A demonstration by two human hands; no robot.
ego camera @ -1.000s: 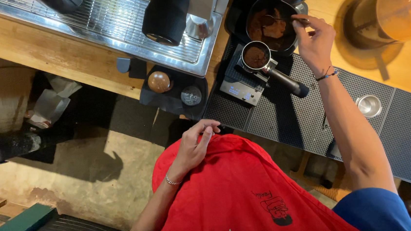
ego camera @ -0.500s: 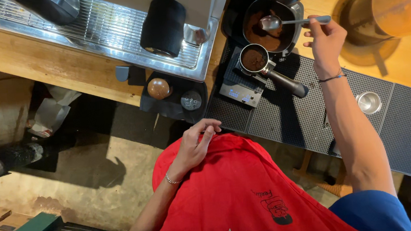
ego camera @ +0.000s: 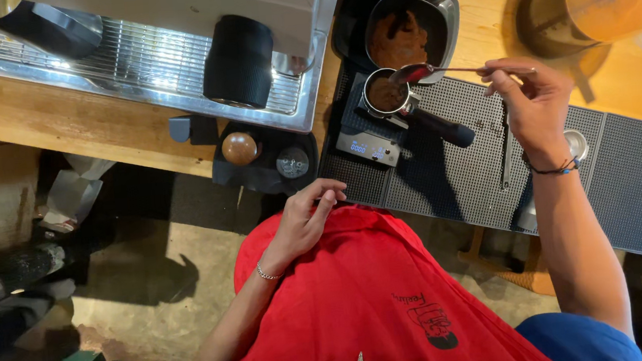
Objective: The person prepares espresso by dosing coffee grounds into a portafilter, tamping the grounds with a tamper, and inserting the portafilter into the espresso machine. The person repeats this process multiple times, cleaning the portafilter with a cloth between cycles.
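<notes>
Pinching the handle end of a spoon (ego camera: pixel 450 70) between thumb and fingertips, the person's right hand (ego camera: pixel 532 103) is hovering over the black ribbed mat (ego camera: pixel 473 168) on the wooden counter (ego camera: pixel 65 124). The spoon is running out from the hand toward nine o'clock, its long axis lying nearly level across the view, and its bowl is sitting just above the rim of the portafilter basket (ego camera: pixel 386 93), which is holding brown grounds. That basket is resting on a small scale (ego camera: pixel 368 148) with a lit display, and its dark handle (ego camera: pixel 439 127) is pointing toward four o'clock, angling back under the hand. Just beyond the spoon bowl, at twelve o'clock from the basket, a dark tray of coffee grounds (ego camera: pixel 405 36) is standing.

The left hand (ego camera: pixel 305 221) is lying loosely curled against the red shirt (ego camera: pixel 376 298), fingers bent and holding nothing, well apart from the spoon at about seven o'clock from it.

At nine o'clock from the scale, a wood-topped tamper (ego camera: pixel 240 148) and a round metal tool (ego camera: pixel 292 162) are sitting on a small black pad. A black ribbed cylinder (ego camera: pixel 238 61) is standing on the machine's drip grate (ego camera: pixel 120 59).
</notes>
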